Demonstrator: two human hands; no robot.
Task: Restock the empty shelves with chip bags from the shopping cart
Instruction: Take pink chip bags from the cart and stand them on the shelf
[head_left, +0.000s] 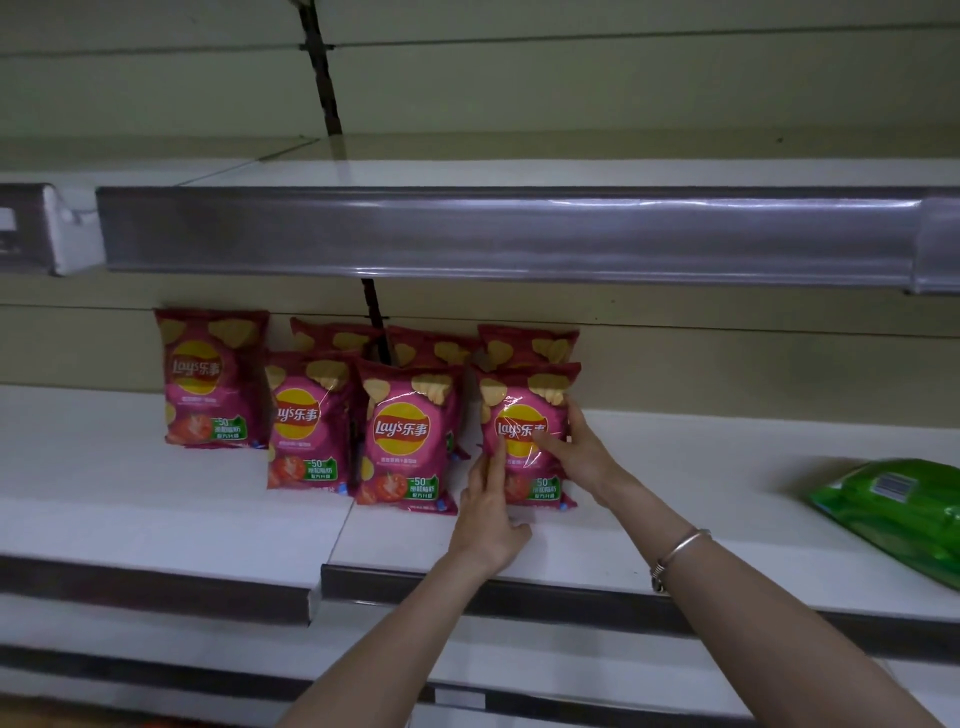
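Several pink Lay's chip bags stand upright in two rows on the white middle shelf (171, 525). The rightmost front bag (524, 410) is between both my hands. My left hand (488, 512) touches its lower left edge with straight fingers. My right hand (579, 452) grips its right side, thumb across the front and fingers behind. Another front bag (408, 436) stands just to its left. One bag (210, 376) stands apart at the far left. The shopping cart is out of view.
A green chip bag (898, 509) lies flat on the same shelf at the far right. The upper shelf (509, 234) with its grey price rail overhangs the bags. A lower shelf edge (467, 691) runs below my arms.
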